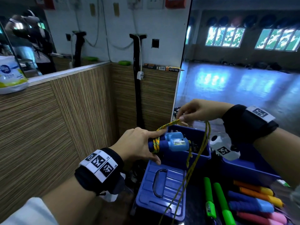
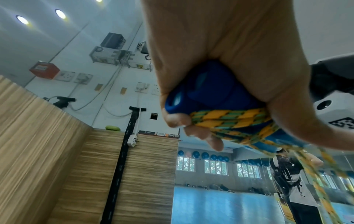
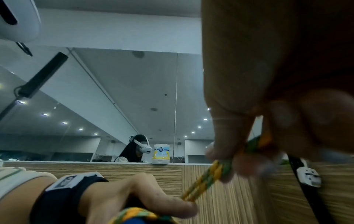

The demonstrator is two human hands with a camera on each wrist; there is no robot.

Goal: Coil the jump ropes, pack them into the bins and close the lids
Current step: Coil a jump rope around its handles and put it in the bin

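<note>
Yellow-green rope (image 1: 168, 125): wound round blue handles (image 1: 168, 143), above the open bin (image 1: 201, 157).
Left hand (image 1: 138, 143): grips the handles.
Right hand (image 1: 194, 111): pinches the rope.

The open bin (image 1: 203, 144) is the landmark. Its lid (image 1: 162, 190) lies just in front of it. A second bin (image 1: 248, 168) stands to its right. Spare rope handles (image 1: 253, 202) lie in front of that second bin. A panelled wall (image 1: 65, 119) stands left of the open bin.

head downward, wrists close upward
</note>
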